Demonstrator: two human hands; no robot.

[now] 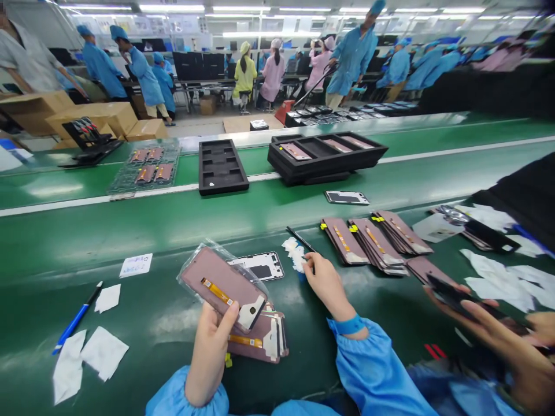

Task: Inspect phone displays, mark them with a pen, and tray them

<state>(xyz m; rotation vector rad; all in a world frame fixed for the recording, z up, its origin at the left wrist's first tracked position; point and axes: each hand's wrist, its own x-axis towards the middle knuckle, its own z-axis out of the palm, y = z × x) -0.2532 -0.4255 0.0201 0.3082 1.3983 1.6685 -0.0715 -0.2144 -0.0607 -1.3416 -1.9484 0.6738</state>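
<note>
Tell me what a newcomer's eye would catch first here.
Probably the brown panel with an orange strip, held up in the left hand near the centre. Then the yellow-tabbed stacks of similar panels to its right, and the black trays on the green surface behind.

Your left hand [211, 334]: closed in grip, thumb [229, 318] on top, pointing inward. Your right hand [326, 284]: extended farther forward, palm down, fingers bent, pinch hard to tell. Forearms [381, 372] blue-sleeved, your right one slanting inward.
</note>
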